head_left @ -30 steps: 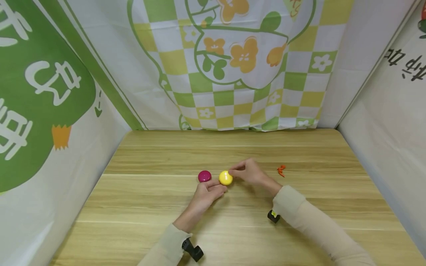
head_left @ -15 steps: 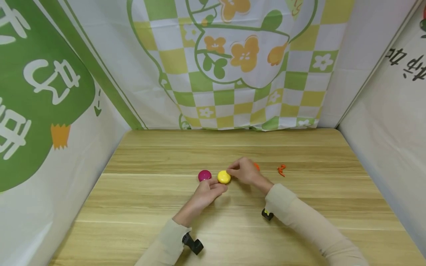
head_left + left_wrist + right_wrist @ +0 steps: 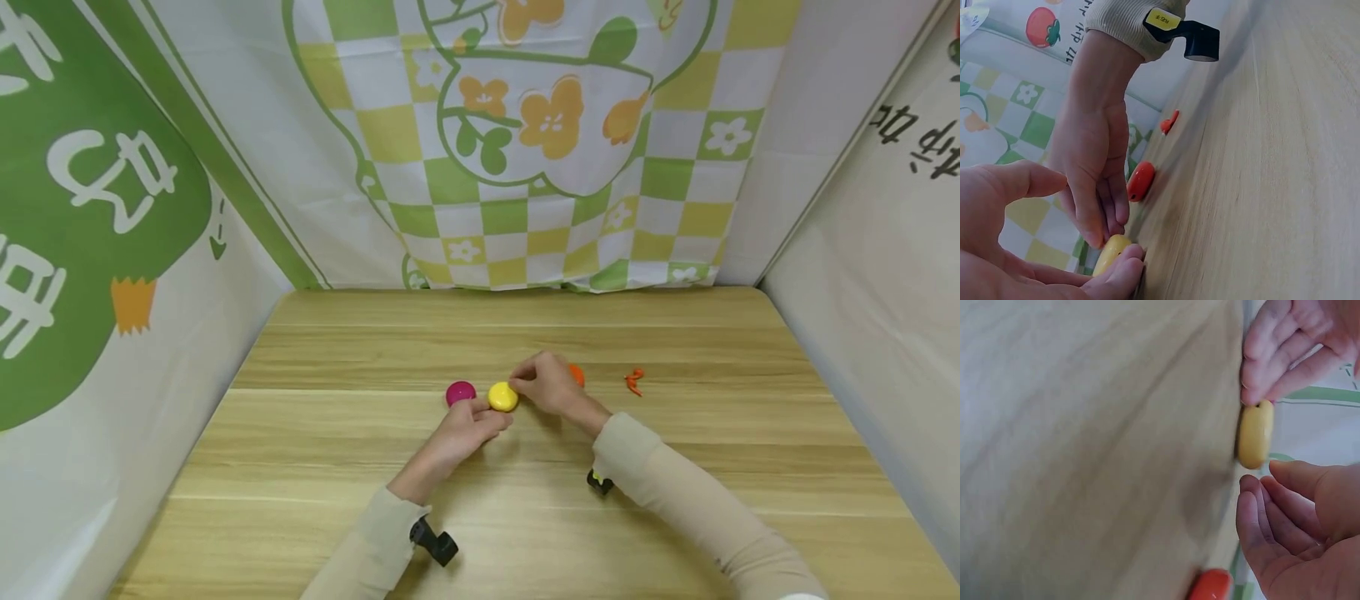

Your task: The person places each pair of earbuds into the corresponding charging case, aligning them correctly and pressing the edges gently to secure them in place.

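A glossy yellow round disc (image 3: 503, 397) lies on the table between the two hands; a small dark hole shows in its edge in the left wrist view. The left hand (image 3: 465, 429) has its fingertips against the disc's near left side, its thumb raised apart. At the opposite side, the right hand (image 3: 551, 385) has its thumb and fingertips right at the disc's edge, with a small gap between them in the right wrist view. A magenta disc (image 3: 461, 393) sits just behind the left fingers. Behind the right hand, partly hidden, is an orange disc (image 3: 1141, 181).
Small orange pieces (image 3: 634, 382) lie to the right on the wood-grain table (image 3: 675, 517). A green-and-yellow checked cloth (image 3: 525, 217) hangs along the table's back edge, with printed sheets at both sides. Each wrist carries a black camera mount (image 3: 435, 542).
The right hand has moved left, and the yellow disc has slid slightly left between the hands. The orange disc behind the right hand has come into view. The left hand stays nearly still.
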Tool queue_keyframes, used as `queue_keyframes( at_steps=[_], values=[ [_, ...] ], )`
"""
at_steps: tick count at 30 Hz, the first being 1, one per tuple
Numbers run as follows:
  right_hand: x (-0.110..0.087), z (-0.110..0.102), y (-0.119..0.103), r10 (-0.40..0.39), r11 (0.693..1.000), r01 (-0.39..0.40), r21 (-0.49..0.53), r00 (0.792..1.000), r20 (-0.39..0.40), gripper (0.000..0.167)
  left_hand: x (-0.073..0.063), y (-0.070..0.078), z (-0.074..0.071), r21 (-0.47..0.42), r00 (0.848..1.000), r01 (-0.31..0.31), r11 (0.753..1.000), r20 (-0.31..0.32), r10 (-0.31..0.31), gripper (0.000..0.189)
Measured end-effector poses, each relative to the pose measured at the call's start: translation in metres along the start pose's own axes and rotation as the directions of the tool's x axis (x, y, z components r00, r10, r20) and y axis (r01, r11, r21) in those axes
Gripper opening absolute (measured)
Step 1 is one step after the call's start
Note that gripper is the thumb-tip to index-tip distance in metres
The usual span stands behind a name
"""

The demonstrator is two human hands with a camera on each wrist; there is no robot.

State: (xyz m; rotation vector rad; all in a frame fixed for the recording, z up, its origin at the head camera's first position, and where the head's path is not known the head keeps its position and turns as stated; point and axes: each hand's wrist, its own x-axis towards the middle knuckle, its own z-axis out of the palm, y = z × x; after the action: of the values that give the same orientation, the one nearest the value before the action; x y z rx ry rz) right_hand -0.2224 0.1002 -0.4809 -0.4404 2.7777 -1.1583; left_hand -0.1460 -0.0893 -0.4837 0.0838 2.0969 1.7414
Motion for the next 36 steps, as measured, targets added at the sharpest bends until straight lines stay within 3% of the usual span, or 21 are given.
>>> queue_keyframes(
  at_steps=[5,9,14,19,22,24,28,31,36],
  values=[
    [-0.005,-0.025,0.0,-0.045,0.997,0.046,0.065,0.999,-0.002,0.014,-0.005,0.001,-0.001,0.08,0.999,-0.017,0.997,-0.031,0.02,0.051],
    [-0.011,-0.055,0.004,-0.069,0.997,0.071,0.043,0.997,-0.033,0.018,-0.006,0.007,0.003,0.161,0.998,-0.059,0.985,-0.025,0.064,0.053],
    [-0.02,-0.086,0.015,0.0,1.0,0.001,0.027,0.999,-0.033,0.024,-0.001,0.021,0.017,0.272,0.988,-0.145,0.951,-0.019,0.156,0.051],
    [-0.028,-0.098,0.031,0.049,0.999,-0.048,0.008,0.998,-0.042,0.028,0.013,0.036,0.036,0.403,0.956,-0.252,0.88,-0.039,0.291,0.049],
    [-0.033,-0.097,0.039,0.057,0.998,-0.057,0.005,0.997,-0.059,0.025,0.025,0.043,0.047,0.509,0.936,-0.276,0.815,-0.05,0.348,0.049],
    [-0.035,-0.096,0.043,0.074,0.997,-0.074,0.003,0.995,-0.061,0.024,0.035,0.045,0.054,0.59,0.923,-0.277,0.758,-0.056,0.381,0.048],
    [-0.039,-0.089,0.05,0.133,0.991,-0.133,0.009,0.99,-0.056,0.025,0.055,0.046,0.065,0.715,0.911,-0.241,0.656,-0.066,0.406,0.045],
    [-0.041,-0.082,0.054,0.161,0.987,-0.16,0.023,0.986,-0.053,0.023,0.068,0.043,0.073,0.763,0.914,-0.204,0.614,-0.077,0.399,0.042],
    [-0.043,-0.073,0.055,0.186,0.982,-0.184,0.039,0.981,-0.06,0.022,0.085,0.039,0.082,0.796,0.918,-0.174,0.579,-0.082,0.389,0.034]
  ],
)
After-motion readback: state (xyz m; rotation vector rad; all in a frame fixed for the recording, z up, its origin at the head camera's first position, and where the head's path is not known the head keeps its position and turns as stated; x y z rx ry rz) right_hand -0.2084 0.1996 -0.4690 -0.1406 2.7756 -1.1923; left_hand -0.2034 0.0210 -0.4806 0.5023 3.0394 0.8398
